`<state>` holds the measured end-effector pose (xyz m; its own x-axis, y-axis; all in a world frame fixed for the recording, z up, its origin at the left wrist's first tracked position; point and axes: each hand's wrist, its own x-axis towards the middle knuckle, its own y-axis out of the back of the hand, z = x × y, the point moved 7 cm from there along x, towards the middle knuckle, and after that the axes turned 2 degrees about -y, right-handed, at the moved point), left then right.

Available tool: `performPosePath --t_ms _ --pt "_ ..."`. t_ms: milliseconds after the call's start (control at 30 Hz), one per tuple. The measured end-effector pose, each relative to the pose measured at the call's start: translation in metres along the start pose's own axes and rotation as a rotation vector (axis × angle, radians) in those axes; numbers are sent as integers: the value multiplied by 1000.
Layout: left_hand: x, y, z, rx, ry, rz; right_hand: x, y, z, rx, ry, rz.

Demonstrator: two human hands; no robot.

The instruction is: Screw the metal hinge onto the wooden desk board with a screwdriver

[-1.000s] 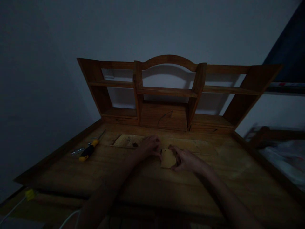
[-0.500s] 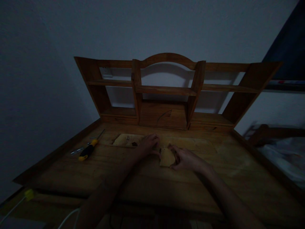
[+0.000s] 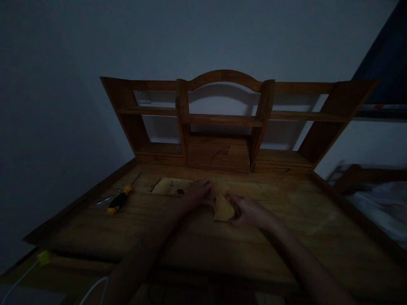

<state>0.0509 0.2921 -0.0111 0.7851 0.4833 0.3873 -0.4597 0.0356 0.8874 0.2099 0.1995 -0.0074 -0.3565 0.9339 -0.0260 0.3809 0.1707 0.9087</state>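
Note:
The scene is dim. My right hand (image 3: pixel 251 212) grips a small tan piece (image 3: pixel 223 209), perhaps sandpaper or thin wood, against the wooden desk top (image 3: pixel 203 237). My left hand (image 3: pixel 199 193) rests just left of that piece with its fingers curled onto the desk, touching the piece's left edge. A lighter, worn patch of the surface (image 3: pixel 171 186) lies under and left of my left hand.
A yellow-and-black screwdriver (image 3: pixel 119 200) lies at the desk's left side beside some small metal parts (image 3: pixel 104 201). A wooden hutch with shelves (image 3: pixel 222 120) stands at the back against the wall. White cables (image 3: pixel 19 279) hang at the lower left. A bed (image 3: pixel 381 207) is at right.
Almost nothing differs: both hands stay on the small tan piece, with a slight shift of the piece and of the camera view.

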Motion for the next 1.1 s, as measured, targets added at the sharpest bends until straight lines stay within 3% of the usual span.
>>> performPosePath --t_ms 467,900,1100 --pt "-2 0 0 -28 15 7 -4 9 -4 -131 -28 45" --pt "-1 -3 -1 -29 16 -19 -1 4 0 75 -10 -7" --pt "-1 -5 -3 -19 17 -19 0 4 -1 45 24 -15"
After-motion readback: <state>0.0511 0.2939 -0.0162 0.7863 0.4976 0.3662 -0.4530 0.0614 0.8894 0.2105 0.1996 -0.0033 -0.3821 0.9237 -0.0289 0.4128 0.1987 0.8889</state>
